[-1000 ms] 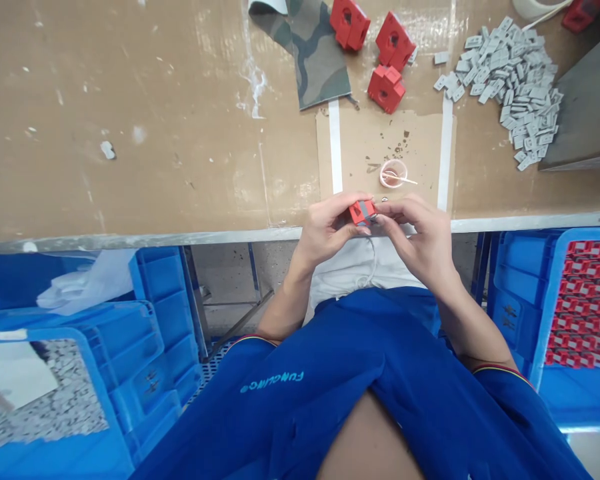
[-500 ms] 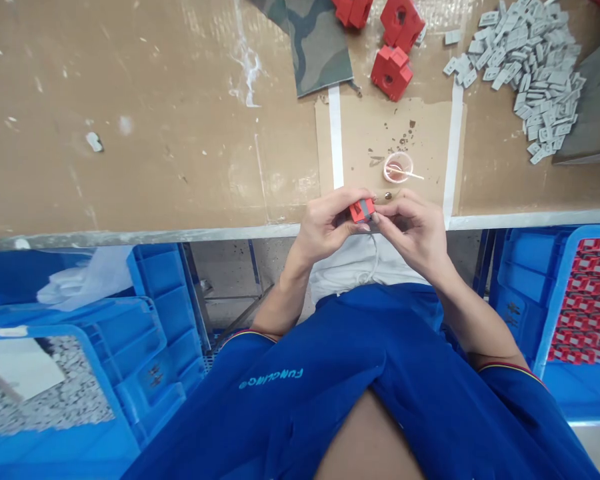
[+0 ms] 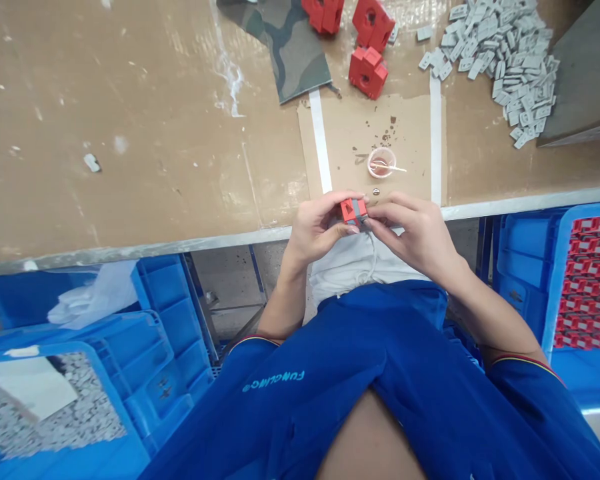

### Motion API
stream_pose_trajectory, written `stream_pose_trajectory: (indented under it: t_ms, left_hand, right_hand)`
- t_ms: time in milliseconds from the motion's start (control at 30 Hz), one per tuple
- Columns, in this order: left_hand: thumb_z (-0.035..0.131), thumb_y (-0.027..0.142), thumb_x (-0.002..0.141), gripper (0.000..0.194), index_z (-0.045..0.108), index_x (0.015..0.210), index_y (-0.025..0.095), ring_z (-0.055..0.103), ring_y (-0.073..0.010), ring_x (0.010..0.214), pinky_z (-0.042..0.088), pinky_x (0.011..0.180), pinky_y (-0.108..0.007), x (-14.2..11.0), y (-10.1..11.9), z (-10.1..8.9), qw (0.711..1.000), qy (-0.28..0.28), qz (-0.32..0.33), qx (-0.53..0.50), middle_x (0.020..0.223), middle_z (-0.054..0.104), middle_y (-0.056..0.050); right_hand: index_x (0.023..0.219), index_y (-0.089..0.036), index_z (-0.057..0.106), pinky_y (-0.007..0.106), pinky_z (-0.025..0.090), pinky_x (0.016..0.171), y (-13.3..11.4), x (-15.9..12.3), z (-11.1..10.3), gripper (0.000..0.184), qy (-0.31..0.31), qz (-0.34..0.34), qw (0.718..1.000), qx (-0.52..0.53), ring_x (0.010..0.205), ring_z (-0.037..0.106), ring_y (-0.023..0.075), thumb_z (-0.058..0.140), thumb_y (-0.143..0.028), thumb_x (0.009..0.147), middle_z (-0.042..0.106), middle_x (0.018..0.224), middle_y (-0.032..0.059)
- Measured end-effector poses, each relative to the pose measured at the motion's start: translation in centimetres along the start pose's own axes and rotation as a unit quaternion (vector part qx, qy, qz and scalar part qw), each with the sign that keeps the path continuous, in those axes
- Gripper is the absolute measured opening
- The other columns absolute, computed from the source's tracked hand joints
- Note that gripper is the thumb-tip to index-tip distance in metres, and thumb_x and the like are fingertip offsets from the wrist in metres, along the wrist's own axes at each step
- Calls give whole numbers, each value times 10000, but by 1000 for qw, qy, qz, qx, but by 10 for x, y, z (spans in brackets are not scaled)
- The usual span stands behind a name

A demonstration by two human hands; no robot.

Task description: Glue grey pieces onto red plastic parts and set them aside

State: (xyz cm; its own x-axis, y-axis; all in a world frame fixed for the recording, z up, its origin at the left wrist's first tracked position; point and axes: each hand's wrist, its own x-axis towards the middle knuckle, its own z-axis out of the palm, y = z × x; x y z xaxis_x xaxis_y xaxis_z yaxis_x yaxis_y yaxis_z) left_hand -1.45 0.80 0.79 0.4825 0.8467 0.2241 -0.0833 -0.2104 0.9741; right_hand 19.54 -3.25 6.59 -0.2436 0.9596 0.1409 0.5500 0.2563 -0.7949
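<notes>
Cardboard-topped workbench (image 3: 130, 133) edge lies just beyond the left hand (image 3: 320, 223) and right hand (image 3: 405, 230), which are together, clamped on a small red block (image 3: 349, 212) with a grey piece (image 3: 361, 207) on it. A slipped grip could drop it into the lap; a careless elbow could tip the nearby plastic cup (image 3: 381, 162).

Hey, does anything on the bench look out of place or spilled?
Yes. A small round metal bit lies alone on the cardboard mat, away from any other parts. Dark spots also stain the mat just beyond the plastic cup, and they look like drips or spillage.
</notes>
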Motion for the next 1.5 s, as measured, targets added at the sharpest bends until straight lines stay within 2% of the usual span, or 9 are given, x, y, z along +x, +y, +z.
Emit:
stream_pose_trajectory:
  t_ms: [167,400,600,833,1000,1133,1367,1500]
  left_hand:
    - [828,480,878,484,739,1285,233,792,-222,1032,633,883,-313,-1,-1,-1,1000,7,-13,8,1175,815,-100]
    - [816,581,852,525,754,1235,229,757,-190,875,604,786,-289,-2,-2,-3,999,17,-24,44,1022,799,-75]
    - [809,562,870,502,742,1239,229,761,-160,843,608,753,-251,0,-3,-6,1000,6,-4,14,1016,785,-54]
    - [760,571,913,524,719,1271,190,793,-197,907,638,787,-273,3,1,-8,999,-10,-38,-33,1040,794,-96]
    - [751,559,926,517,703,1275,181,778,-166,796,640,760,-264,4,2,-7,997,-14,-59,-51,953,784,-74]
    - [758,567,917,515,711,1237,165,786,-172,844,625,748,-244,3,2,-6,997,-6,-60,-42,963,786,-75]
    - [789,519,907,428,723,1171,188,767,-152,847,601,767,-237,3,1,-5,996,2,-42,-74,977,780,-66]
    - [753,584,914,460,704,1183,214,746,-160,847,597,769,-268,2,0,-1,997,24,-20,-71,978,755,-59]
  right_hand:
    - [917,-194,748,279,407,666,-5,12,-8,116,-84,32,994,-60,708,622,153,639,-195,958,758,897,56]
    - [819,-186,700,276,333,621,-2,17,-1,137,-87,45,993,-71,617,531,129,634,-206,937,702,764,31]
    - [834,-177,696,268,344,623,-5,15,5,108,-80,49,994,-65,633,567,131,643,-192,928,712,770,32]
    - [836,-171,727,271,384,660,-16,23,-10,142,-115,57,992,-16,682,641,142,638,-155,946,744,775,28]
    - [724,-161,668,259,367,643,-22,32,-17,175,-136,79,987,-11,640,608,120,656,-94,885,702,683,5]
    - [704,-158,644,252,339,604,-21,37,-14,183,-164,98,981,-20,598,569,106,681,-135,882,665,640,-2]
    - [694,-153,612,242,355,606,-19,38,-8,201,-159,104,982,3,614,582,105,696,-129,875,668,655,5]
    - [790,-156,664,242,414,637,-25,27,-17,123,-126,64,990,16,653,610,121,681,-151,912,699,726,14]
